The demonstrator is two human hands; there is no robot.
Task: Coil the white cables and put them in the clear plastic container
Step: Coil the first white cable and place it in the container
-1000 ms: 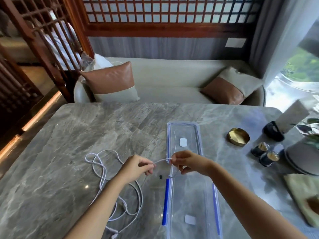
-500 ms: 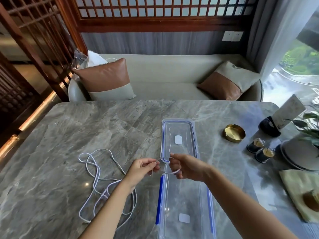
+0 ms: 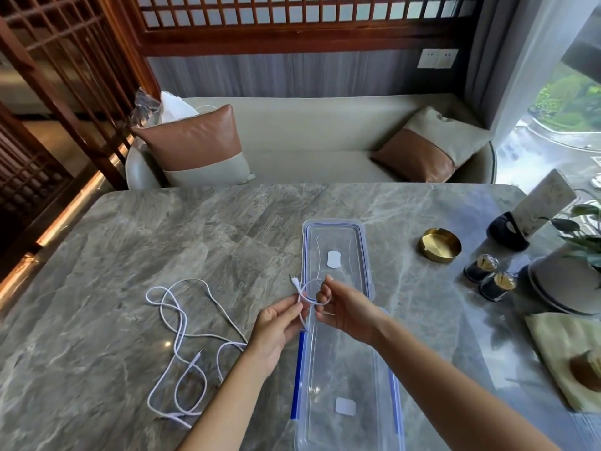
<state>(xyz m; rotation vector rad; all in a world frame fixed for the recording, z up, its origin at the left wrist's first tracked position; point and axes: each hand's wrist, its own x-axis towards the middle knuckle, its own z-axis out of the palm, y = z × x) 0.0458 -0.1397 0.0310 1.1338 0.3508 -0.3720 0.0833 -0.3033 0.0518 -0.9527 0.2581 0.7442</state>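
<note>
Both hands are raised over the grey marble worktop (image 3: 136,242), above the junction of the two clear plastic pieces. The left hand (image 3: 276,327) has its grip closed, pinching the white cable (image 3: 182,323) between thumb and fingers. The right hand (image 3: 348,312) likewise grips a small loop of the same cable, fingers closed around it; the plug end projects up and left of the loop. The remaining cable lies in loose, uncoiled bends on the worktop to the left, well apart from the clear plastic container (image 3: 383,385). The container sits near the front edge with blue side clips, holding no cable. Its lid (image 3: 364,242) lies just beyond it, end to end. To the right stand a brass dish (image 3: 439,245), two small dark jars (image 3: 487,278), a plant pot and a green cloth (image 3: 559,346), none obstructing the hands. A sofa with cushions lies behind.
</note>
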